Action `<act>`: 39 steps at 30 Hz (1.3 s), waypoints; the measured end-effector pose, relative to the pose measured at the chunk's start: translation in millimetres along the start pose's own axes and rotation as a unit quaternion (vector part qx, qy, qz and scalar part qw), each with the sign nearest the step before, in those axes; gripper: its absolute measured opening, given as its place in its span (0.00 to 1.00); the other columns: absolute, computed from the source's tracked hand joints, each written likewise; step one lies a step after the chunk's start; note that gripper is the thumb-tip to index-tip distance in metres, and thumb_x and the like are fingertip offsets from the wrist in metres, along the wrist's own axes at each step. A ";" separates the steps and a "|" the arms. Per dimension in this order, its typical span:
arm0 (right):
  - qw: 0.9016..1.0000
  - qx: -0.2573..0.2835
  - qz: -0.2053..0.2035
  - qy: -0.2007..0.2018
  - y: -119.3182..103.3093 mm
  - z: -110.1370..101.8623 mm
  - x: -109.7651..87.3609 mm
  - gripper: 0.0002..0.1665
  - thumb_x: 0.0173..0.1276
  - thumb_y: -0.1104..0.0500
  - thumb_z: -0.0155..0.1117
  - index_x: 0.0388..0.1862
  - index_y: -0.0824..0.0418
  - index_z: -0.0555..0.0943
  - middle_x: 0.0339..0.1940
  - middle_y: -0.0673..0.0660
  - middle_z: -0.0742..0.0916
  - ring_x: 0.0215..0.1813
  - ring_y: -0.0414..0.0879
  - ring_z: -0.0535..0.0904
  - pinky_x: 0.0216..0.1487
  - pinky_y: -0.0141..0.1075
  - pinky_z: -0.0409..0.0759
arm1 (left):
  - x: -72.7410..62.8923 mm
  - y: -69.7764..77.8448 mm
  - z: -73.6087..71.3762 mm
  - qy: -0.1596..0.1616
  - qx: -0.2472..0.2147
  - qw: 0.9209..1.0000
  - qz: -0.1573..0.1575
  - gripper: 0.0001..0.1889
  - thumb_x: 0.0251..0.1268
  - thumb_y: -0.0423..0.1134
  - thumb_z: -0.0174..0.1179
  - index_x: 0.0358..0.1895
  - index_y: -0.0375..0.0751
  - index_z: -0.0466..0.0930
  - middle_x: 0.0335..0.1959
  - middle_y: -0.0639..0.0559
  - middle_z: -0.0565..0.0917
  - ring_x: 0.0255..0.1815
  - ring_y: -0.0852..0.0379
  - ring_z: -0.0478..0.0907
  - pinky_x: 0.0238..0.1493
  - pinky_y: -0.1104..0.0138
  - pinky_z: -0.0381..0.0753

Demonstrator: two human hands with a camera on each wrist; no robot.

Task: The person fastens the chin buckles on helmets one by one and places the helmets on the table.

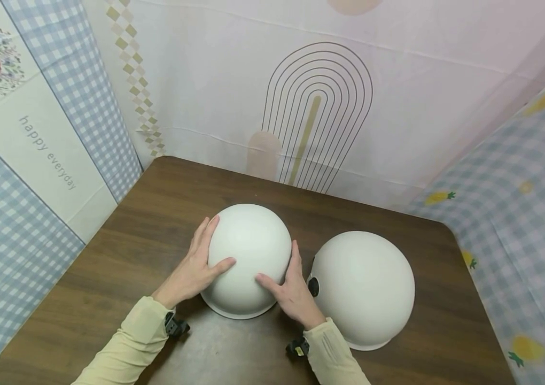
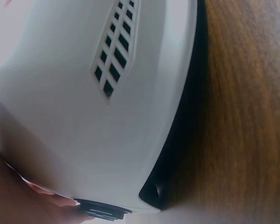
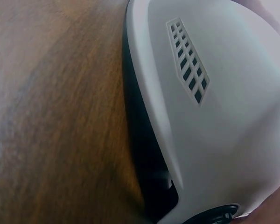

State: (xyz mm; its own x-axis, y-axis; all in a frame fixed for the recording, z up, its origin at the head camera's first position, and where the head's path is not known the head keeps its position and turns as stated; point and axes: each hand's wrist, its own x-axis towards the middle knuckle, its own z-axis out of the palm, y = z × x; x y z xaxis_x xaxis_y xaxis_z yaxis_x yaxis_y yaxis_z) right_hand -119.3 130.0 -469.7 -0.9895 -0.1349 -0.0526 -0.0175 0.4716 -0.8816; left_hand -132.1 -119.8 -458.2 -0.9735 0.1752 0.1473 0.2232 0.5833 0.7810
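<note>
A smooth white helmet (image 1: 248, 251) stands dome up on the brown table, between both hands. My left hand (image 1: 194, 272) rests on its left side, fingers extended along the shell and thumb on the front. On the opposite side my right hand (image 1: 294, 291) lies flat-fingered, its thumb also on the front. The left wrist view shows the helmet's latticed vent (image 2: 114, 56), a dark lower edge and a black side fitting (image 2: 100, 209). In the right wrist view a matching vent (image 3: 189, 63) and a round black fitting (image 3: 214, 214) appear. The helmet's inside is hidden.
A second white helmet (image 1: 366, 289) with a black side fitting (image 1: 313, 286) stands just right of my right hand. The wooden table (image 1: 123, 256) reaches a printed cloth (image 1: 215, 80) at the back, with checked cloths at both sides.
</note>
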 end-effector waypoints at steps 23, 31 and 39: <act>0.999 -0.033 -0.015 0.001 -5.5 -3.4 2.4 0.70 0.54 0.28 0.67 0.79 0.43 0.32 0.78 0.54 0.49 0.72 0.58 0.57 0.66 0.60 0.60 | 0.6 -0.4 -0.5 -0.006 -0.012 1.000 -0.007 0.53 0.57 0.63 0.64 0.77 0.69 0.33 0.79 0.46 0.36 0.70 0.31 0.55 0.57 0.34 0.64; 0.999 -0.044 -0.020 0.006 -7.5 -2.3 3.1 0.70 0.53 0.26 0.66 0.79 0.42 0.31 0.78 0.55 0.49 0.74 0.57 0.55 0.67 0.60 0.58 | 0.5 -1.5 1.1 0.004 -0.024 1.000 -0.012 0.56 0.52 0.63 0.68 0.77 0.71 0.35 0.78 0.43 0.39 0.67 0.29 0.61 0.55 0.34 0.66; 0.998 -0.055 -0.032 0.014 -12.2 -2.1 2.6 0.69 0.54 0.26 0.65 0.79 0.40 0.32 0.79 0.53 0.48 0.75 0.56 0.52 0.66 0.62 0.58 | -0.6 -4.0 2.5 0.022 -0.038 0.999 -0.005 0.55 0.54 0.61 0.68 0.77 0.69 0.37 0.78 0.43 0.41 0.68 0.32 0.60 0.56 0.34 0.65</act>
State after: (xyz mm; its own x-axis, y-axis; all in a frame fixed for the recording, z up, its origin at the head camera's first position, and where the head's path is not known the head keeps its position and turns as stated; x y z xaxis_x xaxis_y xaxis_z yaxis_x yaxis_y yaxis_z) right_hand -122.0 125.8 -458.1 -0.9895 -0.1436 0.0171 -0.0950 0.5561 -0.8256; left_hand -132.3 -120.2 -462.9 -0.9775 0.1329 0.1640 0.2097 0.5226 0.8264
